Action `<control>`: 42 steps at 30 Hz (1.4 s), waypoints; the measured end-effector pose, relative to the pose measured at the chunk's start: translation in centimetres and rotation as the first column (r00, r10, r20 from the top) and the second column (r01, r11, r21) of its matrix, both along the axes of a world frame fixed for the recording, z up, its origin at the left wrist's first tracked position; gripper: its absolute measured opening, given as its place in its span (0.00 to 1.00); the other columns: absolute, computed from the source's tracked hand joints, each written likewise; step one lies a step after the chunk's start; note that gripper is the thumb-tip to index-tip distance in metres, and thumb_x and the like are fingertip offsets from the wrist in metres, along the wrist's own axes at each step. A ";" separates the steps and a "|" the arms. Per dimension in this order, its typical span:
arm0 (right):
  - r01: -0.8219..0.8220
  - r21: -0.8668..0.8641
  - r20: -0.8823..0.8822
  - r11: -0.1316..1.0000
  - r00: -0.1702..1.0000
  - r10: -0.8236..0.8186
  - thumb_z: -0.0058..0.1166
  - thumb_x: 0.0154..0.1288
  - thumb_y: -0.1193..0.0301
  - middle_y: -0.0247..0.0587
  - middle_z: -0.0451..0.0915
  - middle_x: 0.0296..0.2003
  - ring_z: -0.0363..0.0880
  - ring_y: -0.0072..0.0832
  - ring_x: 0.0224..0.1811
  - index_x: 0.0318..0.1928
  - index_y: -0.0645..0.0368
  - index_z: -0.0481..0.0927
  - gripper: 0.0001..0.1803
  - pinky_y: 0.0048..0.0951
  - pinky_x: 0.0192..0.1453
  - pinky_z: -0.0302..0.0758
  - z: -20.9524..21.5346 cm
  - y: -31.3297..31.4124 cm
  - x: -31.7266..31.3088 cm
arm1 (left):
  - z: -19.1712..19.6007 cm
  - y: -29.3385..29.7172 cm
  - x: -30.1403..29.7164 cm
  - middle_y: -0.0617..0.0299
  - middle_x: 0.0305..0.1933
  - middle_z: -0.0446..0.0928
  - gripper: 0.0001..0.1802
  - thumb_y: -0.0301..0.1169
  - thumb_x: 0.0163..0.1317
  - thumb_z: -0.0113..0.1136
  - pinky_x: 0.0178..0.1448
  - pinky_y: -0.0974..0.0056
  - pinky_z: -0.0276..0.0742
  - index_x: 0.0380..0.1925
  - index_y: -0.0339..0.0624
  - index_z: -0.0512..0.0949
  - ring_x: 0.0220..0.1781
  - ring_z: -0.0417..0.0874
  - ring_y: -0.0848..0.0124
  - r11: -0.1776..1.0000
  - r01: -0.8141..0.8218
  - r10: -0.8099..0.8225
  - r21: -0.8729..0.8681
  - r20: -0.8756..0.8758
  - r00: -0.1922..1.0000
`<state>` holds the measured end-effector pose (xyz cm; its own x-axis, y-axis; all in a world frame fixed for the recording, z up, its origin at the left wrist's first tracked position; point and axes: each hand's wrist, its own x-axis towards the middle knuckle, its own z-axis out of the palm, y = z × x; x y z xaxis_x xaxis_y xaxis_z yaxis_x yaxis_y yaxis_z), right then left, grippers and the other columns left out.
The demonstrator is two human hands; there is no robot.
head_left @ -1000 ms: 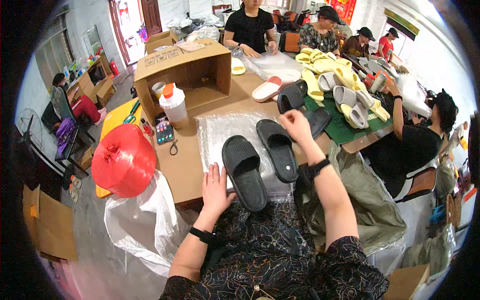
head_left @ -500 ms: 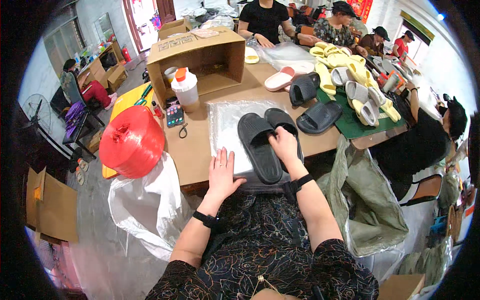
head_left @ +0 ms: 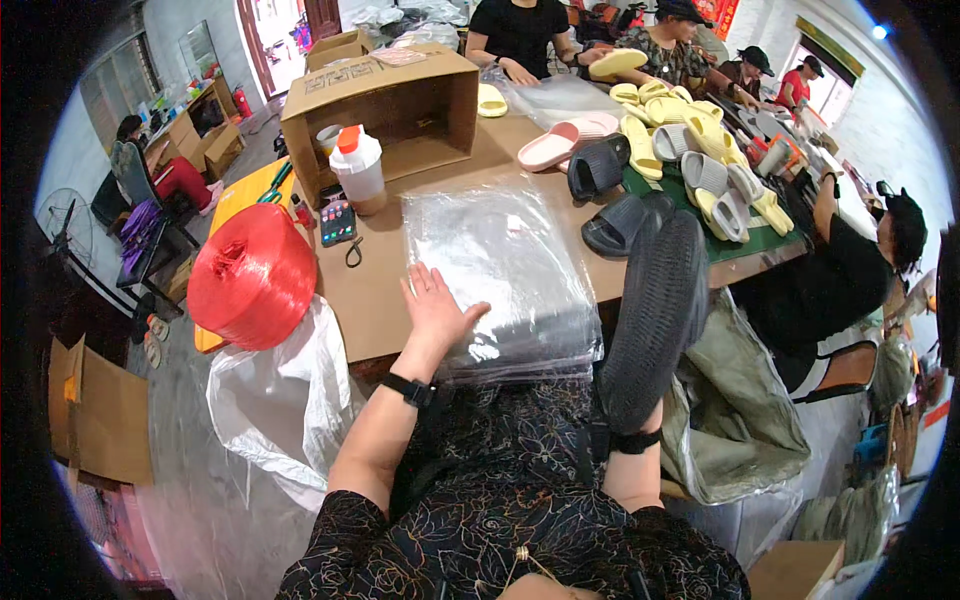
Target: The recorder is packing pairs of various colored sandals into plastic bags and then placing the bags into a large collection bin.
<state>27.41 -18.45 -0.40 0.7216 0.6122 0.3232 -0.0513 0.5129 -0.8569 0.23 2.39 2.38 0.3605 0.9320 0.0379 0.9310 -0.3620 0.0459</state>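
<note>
A stack of clear plastic bags lies at the near edge of the table. My left hand rests flat on its left side, fingers spread. To the right of the stack, a pair of black slippers is raised and tilted, with a ridged sole facing me. My right forearm reaches up behind the pair and holds it; the slippers hide that hand and its fingers. Just beyond them, another black slipper lies on the table, and one more black slipper sits farther back.
A cardboard box, bottle, phone and red twine roll stand left. Pink slippers and several yellow slippers lie at the back right. A green sack hangs right. Co-workers sit around; one holds a yellow slipper.
My right hand has lifted the black slippers off the plastic bags, carrying them right and tipping a sole toward me. My left hand stays on the bags. Across the table, a yellow slipper has been raised.
</note>
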 end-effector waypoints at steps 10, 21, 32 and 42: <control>0.037 -0.030 0.030 0.999 0.999 -0.036 0.49 0.70 0.76 0.48 0.74 0.61 0.73 0.34 0.64 0.62 0.69 0.72 0.21 0.34 0.66 0.69 -2.9 -5.2 0.4 | 0.8 -2.0 0.5 0.35 0.75 0.57 0.49 0.58 0.55 0.68 0.78 0.46 0.56 0.69 0.38 0.65 0.77 0.55 0.39 0.909 0.350 -0.408 0.226 0.312 0.858; 0.054 -0.084 0.053 0.995 0.997 -0.050 0.49 0.71 0.75 0.48 0.74 0.62 0.72 0.35 0.64 0.63 0.68 0.72 0.21 0.34 0.67 0.69 -2.8 -4.3 0.5 | -0.4 -3.9 -1.1 0.48 0.76 0.61 0.44 0.51 0.51 0.74 0.76 0.45 0.59 0.68 0.53 0.70 0.77 0.58 0.45 0.884 0.458 -0.466 0.095 0.280 0.839; 0.068 -0.133 0.094 0.989 0.994 -0.056 0.49 0.71 0.74 0.48 0.73 0.63 0.71 0.35 0.65 0.63 0.68 0.72 0.22 0.34 0.67 0.69 -5.4 -8.2 -1.7 | -0.3 -4.5 -0.5 0.38 0.74 0.60 0.31 0.49 0.62 0.62 0.79 0.39 0.50 0.65 0.59 0.73 0.77 0.54 0.36 0.891 0.444 -0.451 0.090 0.280 0.848; 0.156 -0.134 0.136 0.979 0.981 -0.138 0.49 0.72 0.73 0.49 0.73 0.63 0.71 0.36 0.66 0.63 0.67 0.72 0.22 0.34 0.67 0.69 -2.9 -3.3 -0.3 | 1.6 -3.5 0.6 0.37 0.73 0.63 0.31 0.50 0.72 0.50 0.78 0.43 0.53 0.67 0.43 0.70 0.76 0.58 0.37 0.864 0.502 -0.463 0.019 0.421 0.780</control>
